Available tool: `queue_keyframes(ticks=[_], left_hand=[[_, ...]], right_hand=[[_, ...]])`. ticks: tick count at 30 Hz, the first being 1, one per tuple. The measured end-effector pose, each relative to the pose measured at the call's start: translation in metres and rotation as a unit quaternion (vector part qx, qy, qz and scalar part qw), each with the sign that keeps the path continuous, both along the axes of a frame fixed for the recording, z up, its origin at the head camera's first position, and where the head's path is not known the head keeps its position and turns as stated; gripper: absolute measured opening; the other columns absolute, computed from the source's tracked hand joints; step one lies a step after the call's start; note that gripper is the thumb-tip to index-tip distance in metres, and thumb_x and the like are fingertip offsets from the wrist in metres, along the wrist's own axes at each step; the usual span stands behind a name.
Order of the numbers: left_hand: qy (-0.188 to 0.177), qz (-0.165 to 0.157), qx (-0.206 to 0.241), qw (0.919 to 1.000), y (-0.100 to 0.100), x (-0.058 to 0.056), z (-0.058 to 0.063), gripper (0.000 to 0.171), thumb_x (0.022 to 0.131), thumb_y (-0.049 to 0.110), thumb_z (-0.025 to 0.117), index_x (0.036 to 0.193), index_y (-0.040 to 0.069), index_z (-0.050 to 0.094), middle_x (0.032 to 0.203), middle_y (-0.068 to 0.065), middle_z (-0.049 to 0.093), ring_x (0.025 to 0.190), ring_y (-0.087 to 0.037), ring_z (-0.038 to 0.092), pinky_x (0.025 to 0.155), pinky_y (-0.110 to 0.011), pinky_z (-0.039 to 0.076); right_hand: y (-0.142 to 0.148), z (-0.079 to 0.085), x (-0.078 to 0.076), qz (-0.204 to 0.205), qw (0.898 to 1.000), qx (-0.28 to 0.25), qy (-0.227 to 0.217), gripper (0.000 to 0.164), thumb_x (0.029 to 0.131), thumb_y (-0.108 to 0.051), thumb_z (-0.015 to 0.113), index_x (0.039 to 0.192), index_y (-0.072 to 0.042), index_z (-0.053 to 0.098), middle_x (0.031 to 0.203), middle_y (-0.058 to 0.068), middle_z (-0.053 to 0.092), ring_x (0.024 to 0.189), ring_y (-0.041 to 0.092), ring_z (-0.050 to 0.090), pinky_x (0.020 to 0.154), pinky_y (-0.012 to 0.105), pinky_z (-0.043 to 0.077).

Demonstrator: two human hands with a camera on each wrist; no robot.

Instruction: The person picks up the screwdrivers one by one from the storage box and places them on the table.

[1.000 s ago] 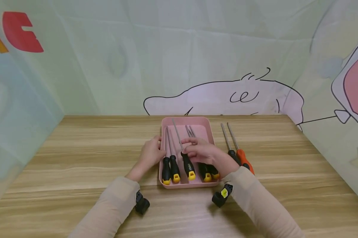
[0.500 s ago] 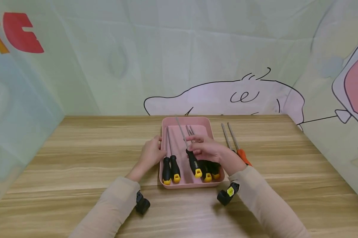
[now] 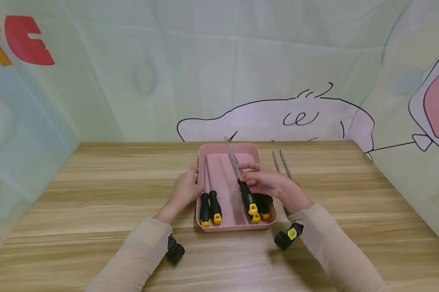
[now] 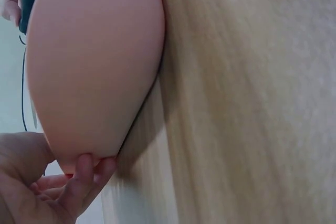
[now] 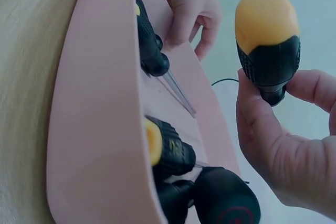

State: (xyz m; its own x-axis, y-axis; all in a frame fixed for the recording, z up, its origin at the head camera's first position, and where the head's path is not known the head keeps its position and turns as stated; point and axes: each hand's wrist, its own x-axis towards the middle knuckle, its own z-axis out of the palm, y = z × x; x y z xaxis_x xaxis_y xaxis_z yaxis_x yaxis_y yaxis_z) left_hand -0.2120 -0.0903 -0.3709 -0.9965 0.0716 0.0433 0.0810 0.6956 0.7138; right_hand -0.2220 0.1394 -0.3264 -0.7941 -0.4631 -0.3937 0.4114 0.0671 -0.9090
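A pink tray (image 3: 229, 211) holds several black-and-yellow screwdrivers. My left hand (image 3: 184, 187) grips its left wall, fingers pinching the edge in the left wrist view. Between right thumb and fingertips, my right hand (image 3: 272, 185) pinches a screwdriver (image 5: 268, 38) near the top of its handle. That screwdriver is raised over the tray's right side, shaft pointing away, and overlaps another screwdriver (image 3: 255, 218) in the head view. Farther right in the tray lie a black-and-yellow screwdriver (image 3: 265, 213) and a dark handle (image 5: 228, 198). Two screwdrivers lie along the left wall, one of them the outer screwdriver (image 3: 205, 211).
On the wooden table (image 3: 124, 178), right of the tray, lie two more screwdrivers; their shafts show, such as the right shaft (image 3: 286, 164), while my right hand mostly hides the handles. A printed cloth (image 3: 219, 73) stands behind the table.
My right hand has carried the screwdriver up and rightward from mid-tray to above the right-hand screwdrivers. My left hand stays on the tray wall.
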Motion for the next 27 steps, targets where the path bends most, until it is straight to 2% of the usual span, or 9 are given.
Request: queue_keyframes(ticks=[6,13,20,27], left_hand=[[0.007,0.0,-0.003,1.0,-0.001,0.0,0.0,0.04,0.077,-0.001,0.062,0.116,-0.008,0.053,0.088,-0.019,0.066,0.068,-0.02,0.059,0.057,-0.028,0.049],[-0.003,-0.001,0.003,1.0,-0.001,0.0,-0.001,0.04,0.079,-0.001,0.062,0.117,-0.007,0.052,0.093,-0.019,0.065,0.07,-0.02,0.06,0.058,-0.027,0.051],[-0.003,0.003,0.001,1.0,0.0,0.0,0.0,0.04,0.079,0.0,0.063,0.117,-0.006,0.052,0.092,-0.019,0.066,0.07,-0.02,0.06,0.059,-0.028,0.051],[-0.007,0.003,0.001,1.0,0.0,-0.001,-0.001,0.041,0.079,0.0,0.063,0.118,-0.006,0.052,0.096,-0.02,0.066,0.073,-0.021,0.061,0.062,-0.029,0.052]], right_hand=[[0.008,0.003,-0.001,0.005,1.0,-0.02,0.004,0.056,0.087,0.002,0.046,0.139,0.002,0.024,0.082,0.003,0.042,0.062,0.009,0.045,0.075,0.029,0.052],[0.021,0.002,-0.003,0.007,1.0,-0.014,0.016,0.059,0.088,0.002,0.044,0.142,0.004,0.02,0.079,0.002,0.048,0.062,0.008,0.049,0.077,0.029,0.051],[0.036,0.003,-0.004,-0.007,1.0,0.001,0.023,0.057,0.089,-0.001,0.045,0.141,0.002,0.023,0.075,-0.001,0.046,0.057,0.006,0.042,0.077,0.029,0.052],[0.052,0.003,-0.003,-0.005,1.0,0.009,0.027,0.058,0.091,-0.002,0.042,0.143,0.004,0.017,0.078,0.0,0.056,0.061,0.007,0.052,0.079,0.03,0.051]])
